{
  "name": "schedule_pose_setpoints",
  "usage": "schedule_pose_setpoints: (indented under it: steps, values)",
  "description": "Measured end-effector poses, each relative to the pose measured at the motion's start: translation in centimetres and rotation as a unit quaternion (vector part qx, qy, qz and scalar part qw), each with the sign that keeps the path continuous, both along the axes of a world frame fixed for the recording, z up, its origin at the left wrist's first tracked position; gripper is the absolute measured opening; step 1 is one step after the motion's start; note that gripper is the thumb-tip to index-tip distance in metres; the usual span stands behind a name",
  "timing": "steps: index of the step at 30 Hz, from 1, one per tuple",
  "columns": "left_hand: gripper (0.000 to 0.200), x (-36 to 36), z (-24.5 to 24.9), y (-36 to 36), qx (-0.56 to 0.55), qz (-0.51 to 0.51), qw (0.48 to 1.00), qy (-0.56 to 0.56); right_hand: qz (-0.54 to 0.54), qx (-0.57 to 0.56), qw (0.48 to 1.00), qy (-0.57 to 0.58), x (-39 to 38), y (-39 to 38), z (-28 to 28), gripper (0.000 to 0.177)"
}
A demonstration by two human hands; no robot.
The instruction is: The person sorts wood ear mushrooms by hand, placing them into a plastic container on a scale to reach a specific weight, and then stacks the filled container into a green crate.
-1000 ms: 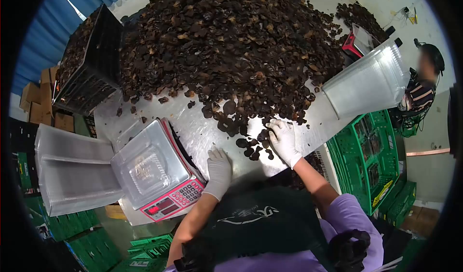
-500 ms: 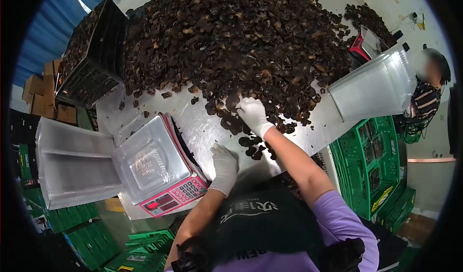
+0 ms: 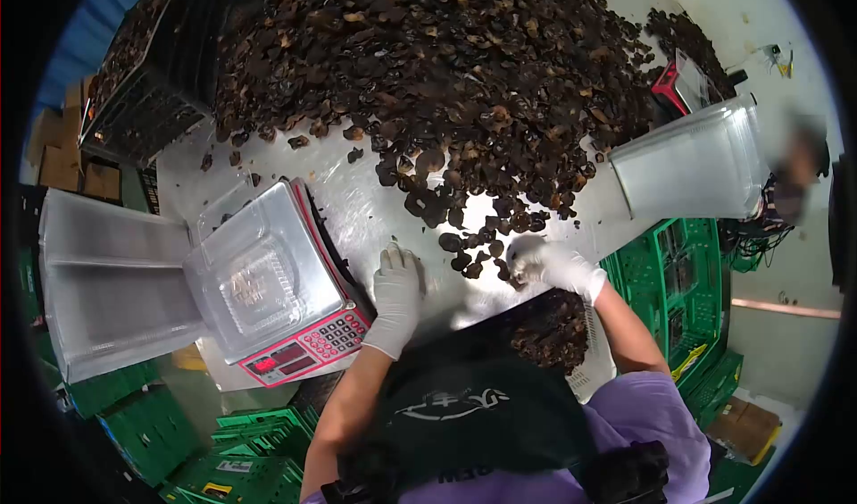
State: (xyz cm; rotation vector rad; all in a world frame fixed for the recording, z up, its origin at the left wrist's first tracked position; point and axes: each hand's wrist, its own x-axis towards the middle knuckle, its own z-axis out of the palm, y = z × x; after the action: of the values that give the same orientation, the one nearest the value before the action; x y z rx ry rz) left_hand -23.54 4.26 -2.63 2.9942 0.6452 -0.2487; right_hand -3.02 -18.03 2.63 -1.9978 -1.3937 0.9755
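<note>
Where the big heap (image 3: 428, 66) thins out at its 6 o'clock edge, loose dark pieces (image 3: 471, 256) lie on the steel table (image 3: 357, 209). Right hand (image 3: 549, 267), at their 3 o'clock, is blurred and curled; I cannot tell its grip. Left hand (image 3: 397, 285) lies open, palm down, at 3 o'clock of the scale (image 3: 308, 352). Judged: pieces light, crisp, crumbly; cup loosely from beneath, never squeeze.

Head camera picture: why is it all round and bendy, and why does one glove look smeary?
Head view: a fisheye lens bends straight edges, like those of the scale, and blackens the corners. Head view: the right hand is smeared, likely motion blur; the left hand is sharp. Head view: light glares off the metal table near the mushrooms.
</note>
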Motion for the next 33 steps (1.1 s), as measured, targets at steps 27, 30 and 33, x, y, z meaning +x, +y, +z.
schedule_pose_setpoints:
  steps: [27,30,33]
  values:
    - [0.010,5.9,0.2,3.9,-0.569,0.376,0.571,-0.457,-0.334,0.265,0.738,0.523,3.9,9.0,-1.1,0.037]
    - [0.012,4.0,-0.5,3.6,-0.588,0.358,0.581,-0.434,-0.278,0.245,0.640,0.673,2.5,6.4,0.3,0.059]
    - [0.008,3.3,-0.1,2.6,-0.648,0.325,0.513,-0.459,-0.322,0.246,0.593,0.696,2.6,6.8,-0.4,0.058]
